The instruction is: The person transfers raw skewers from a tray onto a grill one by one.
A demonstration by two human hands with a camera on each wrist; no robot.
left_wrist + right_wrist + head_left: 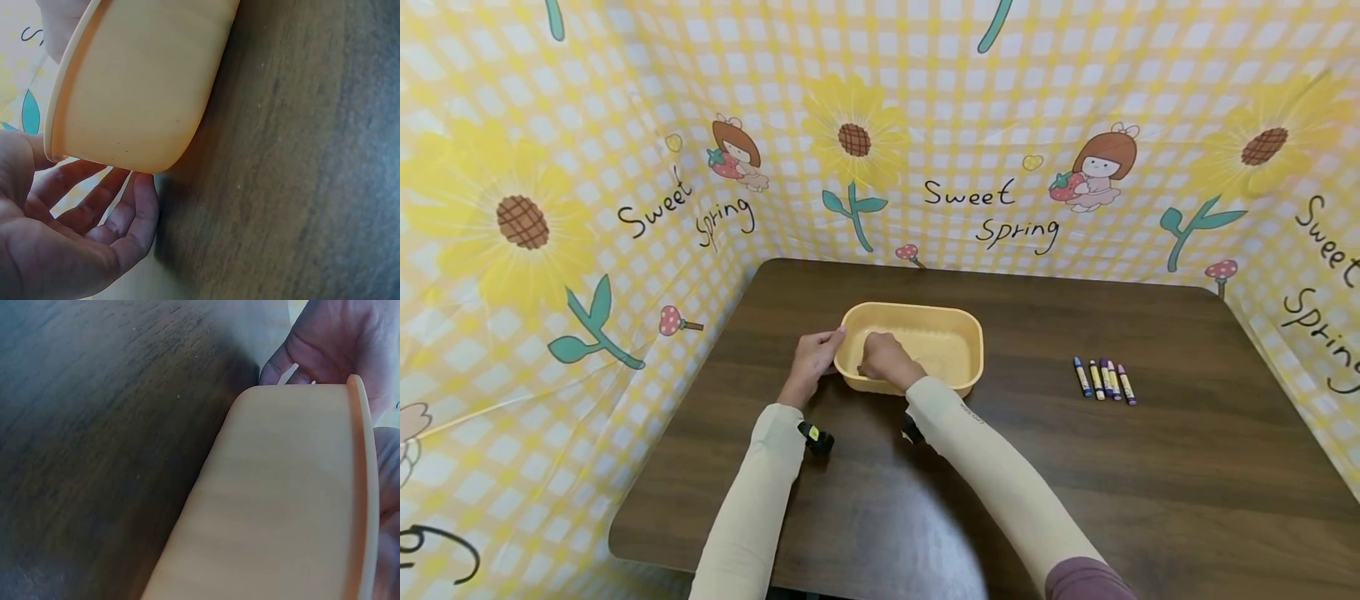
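Observation:
A yellow plastic basin (943, 310), rectangular with rounded corners, stands on the brown wooden table toward its back left. My left hand (814, 358) holds the basin's left end, thumb at the rim and bent fingers against the outer wall, as the left wrist view shows. My right hand (886, 358) reaches down inside the basin near its left end, fingers bent and pointing downward. The front wall blocks the right wrist view of those fingers, and I cannot tell whether they hold anything.
Several crayons (1105, 380) in paper wrappers, with blue, yellow and purple tones, lie side by side to the basin's right. The wooden table (1210, 467) reaches to a checked cloth backdrop (955, 108) printed with sunflowers. Black wrist cameras sit under both light sleeves.

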